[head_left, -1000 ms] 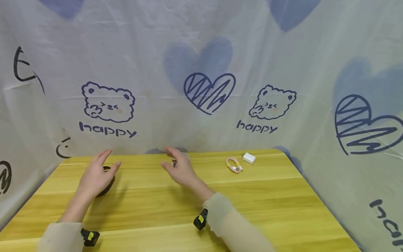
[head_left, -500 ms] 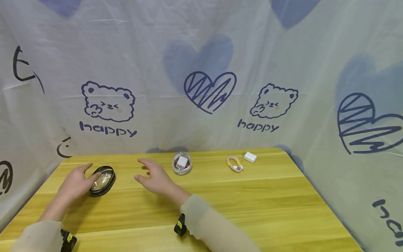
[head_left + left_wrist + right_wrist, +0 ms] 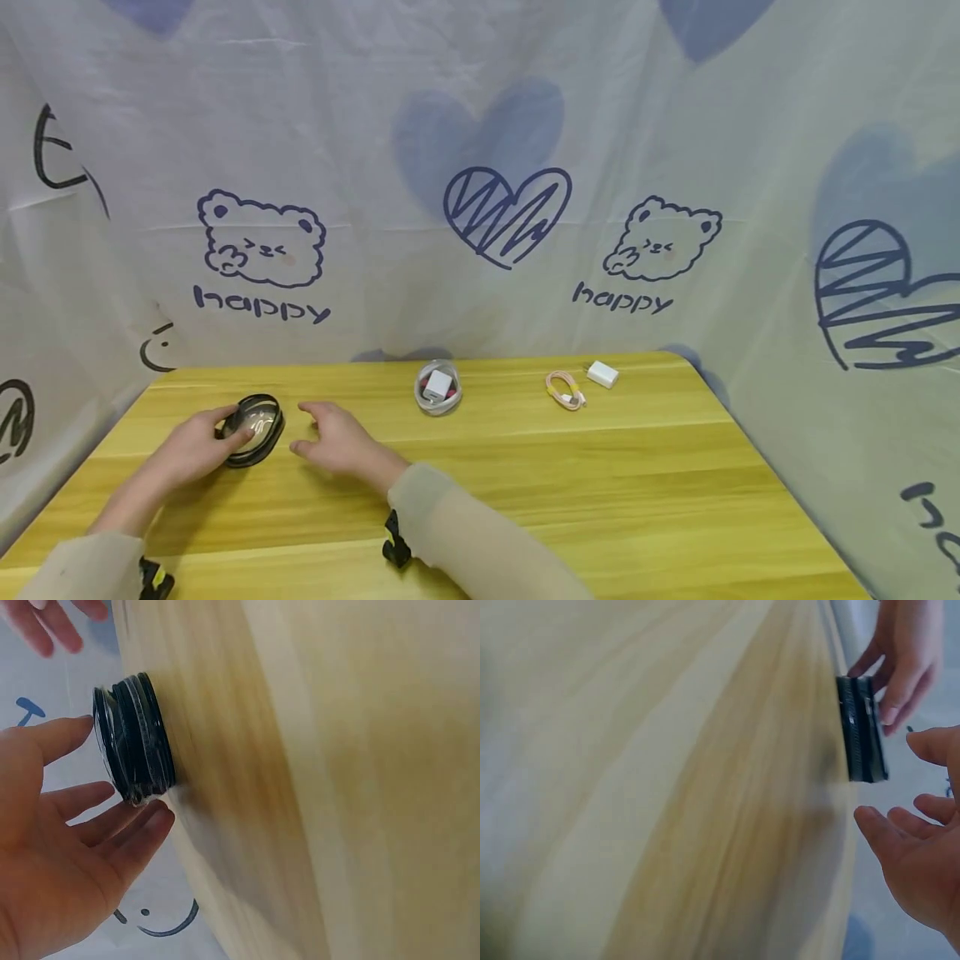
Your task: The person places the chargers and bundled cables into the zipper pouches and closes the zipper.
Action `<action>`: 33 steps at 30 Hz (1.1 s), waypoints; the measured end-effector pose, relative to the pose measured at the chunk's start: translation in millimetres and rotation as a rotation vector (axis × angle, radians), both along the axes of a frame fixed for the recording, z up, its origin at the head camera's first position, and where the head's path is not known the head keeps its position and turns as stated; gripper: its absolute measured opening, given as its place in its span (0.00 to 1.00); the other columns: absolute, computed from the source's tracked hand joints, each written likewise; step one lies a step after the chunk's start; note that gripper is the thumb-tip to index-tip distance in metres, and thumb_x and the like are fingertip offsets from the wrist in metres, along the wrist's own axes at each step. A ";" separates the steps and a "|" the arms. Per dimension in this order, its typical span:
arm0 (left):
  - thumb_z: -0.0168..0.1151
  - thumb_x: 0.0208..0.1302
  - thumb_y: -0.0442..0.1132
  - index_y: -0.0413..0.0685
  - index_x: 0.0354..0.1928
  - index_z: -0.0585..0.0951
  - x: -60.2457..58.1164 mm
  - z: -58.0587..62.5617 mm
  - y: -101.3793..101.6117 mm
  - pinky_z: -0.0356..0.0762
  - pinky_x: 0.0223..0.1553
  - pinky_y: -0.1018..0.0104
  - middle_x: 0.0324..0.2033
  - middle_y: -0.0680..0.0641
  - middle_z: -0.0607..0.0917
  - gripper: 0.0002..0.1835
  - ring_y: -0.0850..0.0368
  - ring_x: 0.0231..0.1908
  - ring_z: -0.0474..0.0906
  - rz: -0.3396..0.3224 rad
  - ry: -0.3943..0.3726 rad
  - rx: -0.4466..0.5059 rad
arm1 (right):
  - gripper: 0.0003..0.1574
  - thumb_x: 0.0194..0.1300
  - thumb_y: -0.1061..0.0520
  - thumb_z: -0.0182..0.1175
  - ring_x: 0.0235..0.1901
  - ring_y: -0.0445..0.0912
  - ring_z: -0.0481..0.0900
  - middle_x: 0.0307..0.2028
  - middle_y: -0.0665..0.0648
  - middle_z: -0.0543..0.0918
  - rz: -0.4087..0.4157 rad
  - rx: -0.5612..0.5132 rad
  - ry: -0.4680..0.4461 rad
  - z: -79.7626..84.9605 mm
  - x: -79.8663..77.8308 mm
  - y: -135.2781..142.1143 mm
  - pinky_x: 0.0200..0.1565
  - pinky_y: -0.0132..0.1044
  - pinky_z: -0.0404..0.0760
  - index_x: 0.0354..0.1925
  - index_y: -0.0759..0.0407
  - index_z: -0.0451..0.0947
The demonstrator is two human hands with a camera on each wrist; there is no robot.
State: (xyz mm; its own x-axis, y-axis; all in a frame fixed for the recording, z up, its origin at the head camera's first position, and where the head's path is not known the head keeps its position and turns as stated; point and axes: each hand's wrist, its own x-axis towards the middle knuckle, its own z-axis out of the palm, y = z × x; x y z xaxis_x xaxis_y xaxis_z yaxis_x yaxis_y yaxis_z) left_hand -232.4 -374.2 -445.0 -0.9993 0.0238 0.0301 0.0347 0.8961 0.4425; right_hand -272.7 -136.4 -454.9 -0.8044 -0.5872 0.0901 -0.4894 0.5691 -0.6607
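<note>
Head view: the round black-rimmed case (image 3: 262,423) is lying toward the left end of the table (image 3: 600,500). The left hand (image 3: 197,448) is pinching it; the right hand (image 3: 339,439), parted and empty, is hovering over the table's left half. Grasping is apparently underway; the next move is probably calling for the right hand's closing.

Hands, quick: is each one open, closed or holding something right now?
Left hand: holding the round black case by its edge.
Right hand: open, holding nothing.

Round, black, clear-topped case (image 3: 264,425), glossy, lying flat on wooden table (image 3: 600,492), left side.
</note>
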 end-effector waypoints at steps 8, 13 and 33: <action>0.63 0.75 0.48 0.15 0.68 0.65 7.7 -0.6 12.2 0.74 0.57 0.29 0.60 0.15 0.71 0.39 0.20 0.55 0.77 -0.056 0.032 0.037 | 0.45 0.68 0.46 0.70 0.63 0.40 0.77 0.70 0.49 0.74 -0.038 0.080 0.019 -3.7 0.7 -10.0 0.65 0.29 0.72 0.77 0.52 0.66; 0.65 0.73 0.45 0.14 0.67 0.65 11.7 0.2 21.2 0.81 0.52 0.36 0.59 0.14 0.71 0.39 0.26 0.49 0.83 -0.091 0.022 0.077 | 0.47 0.64 0.45 0.74 0.64 0.39 0.76 0.70 0.49 0.74 -0.046 0.096 0.031 -3.8 2.0 -11.5 0.64 0.28 0.73 0.75 0.54 0.68; 0.78 0.60 0.37 0.11 0.66 0.64 20.1 2.2 47.8 0.88 0.43 0.58 0.55 0.17 0.73 0.44 0.31 0.49 0.85 -0.219 -0.081 0.278 | 0.47 0.58 0.53 0.79 0.52 0.38 0.83 0.61 0.57 0.81 0.094 0.016 -0.020 -8.4 -2.0 29.5 0.49 0.19 0.77 0.71 0.63 0.71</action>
